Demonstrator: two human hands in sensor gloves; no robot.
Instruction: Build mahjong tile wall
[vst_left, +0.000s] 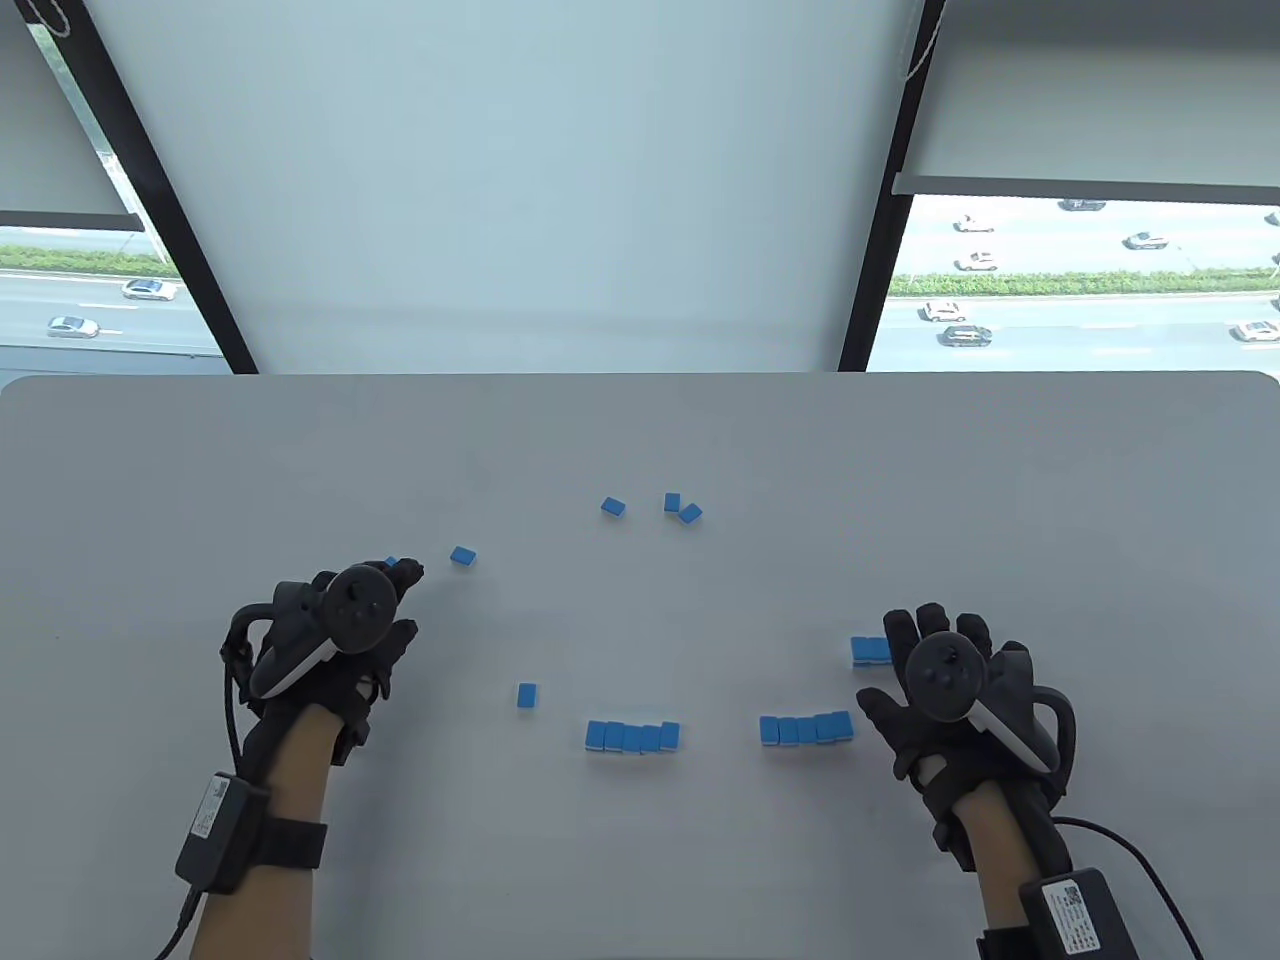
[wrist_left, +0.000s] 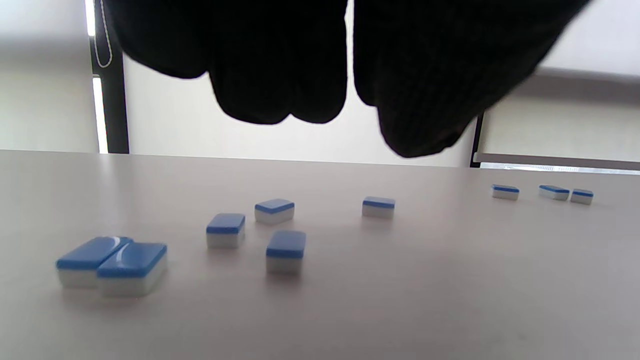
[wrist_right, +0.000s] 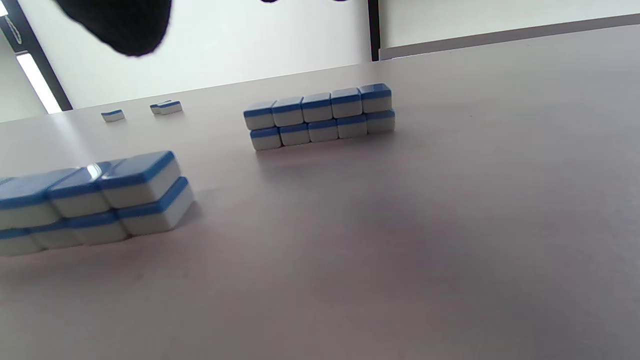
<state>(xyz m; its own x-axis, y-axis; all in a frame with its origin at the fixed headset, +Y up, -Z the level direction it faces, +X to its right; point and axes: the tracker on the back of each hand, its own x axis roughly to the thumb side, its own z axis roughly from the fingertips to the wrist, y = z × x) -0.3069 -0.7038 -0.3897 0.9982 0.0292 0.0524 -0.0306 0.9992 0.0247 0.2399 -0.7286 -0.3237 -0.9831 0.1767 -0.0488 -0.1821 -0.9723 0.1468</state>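
**A:** Gathering loose tiles from above: in the table view we reach our left hand (vst_left: 335, 640) out over the far-left strays, its fingers bent down by a tile (vst_left: 391, 563) that barely shows past the fingertips. We cannot tell whether it is pinched. Another loose tile (vst_left: 463, 556) lies just to its right, one (vst_left: 527, 694) nearer us, and three (vst_left: 614, 507) sit well apart toward the middle of the table (vst_left: 640, 450).

**B:** And our right hand (vst_left: 950, 690) lies flat, fingers spread and relaxed, gripping nothing, between a short stack (vst_left: 868, 650) and the right row (vst_left: 805, 729). The left row (vst_left: 632, 737) stands apart from it, a gap between them.

**A:** In our judgement the step goes best if we pinch each stray by its short sides, keep the blue back up, and set it square against a row's end without nudging what is already built.

**B:** Left wrist view: our dark fingers (wrist_left: 280, 65) hang above the table, touching nothing we can see there. Below them lie a touching pair (wrist_left: 112, 262) at near left, three singles (wrist_left: 272, 210) in a loose cluster, and one further right (wrist_left: 378, 206).

**A:** Each is blue on top, white below, with rounded edges: smooth and likely slippery, so a firm pinch seems wise.

**B:** Right wrist view: only a fingertip (wrist_right: 120, 25) shows at the top edge. A two-high wall (wrist_right: 320, 117), five tiles long, stands neat and flush; a second two-high stack (wrist_right: 100, 200) runs off the left edge, slightly staggered.
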